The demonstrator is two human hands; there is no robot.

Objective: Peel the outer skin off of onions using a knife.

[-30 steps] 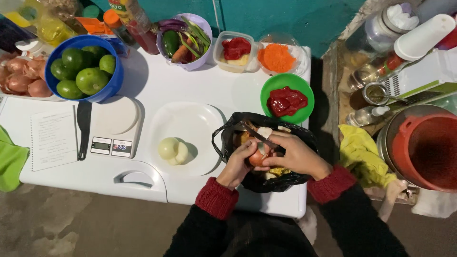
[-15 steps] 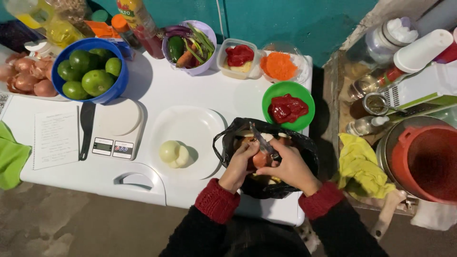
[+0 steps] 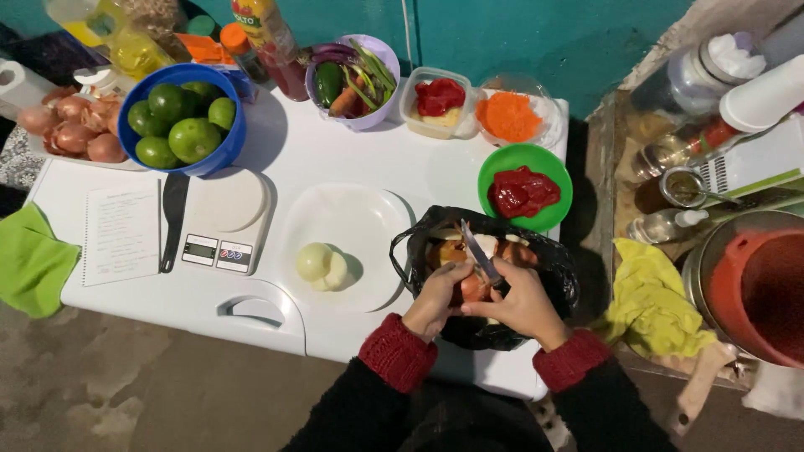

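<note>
Both hands work over a black plastic bag [image 3: 548, 272] that sits open at the near right of the white worktop [image 3: 352, 155]. The left hand [image 3: 435, 297] is closed around a reddish onion [image 3: 471, 287] held just above the bag's mouth, and the right hand [image 3: 519, 303] grips the handle of a knife [image 3: 479, 251], whose blade points up and away from the onion toward the far side. Peelings, pale and orange-brown, lie inside the bag. Just left of the bag a white plate [image 3: 356, 226] carries a peeled pale onion [image 3: 322, 265] near its near edge. Just beyond the bag stands a green bowl [image 3: 500, 163] of red paste. Further left lie a white kitchen scale [image 3: 226, 219], a black-handled tool [image 3: 172, 219] beside it, and a sheet of paper [image 3: 122, 234]. At the far left a blue bowl [image 3: 130, 125] holds green limes [image 3: 193, 138], with unpeeled onions [image 3: 71, 130] beside it. A yellow cloth [image 3: 653, 293] lies to the right of the bag, off the worktop.
</note>
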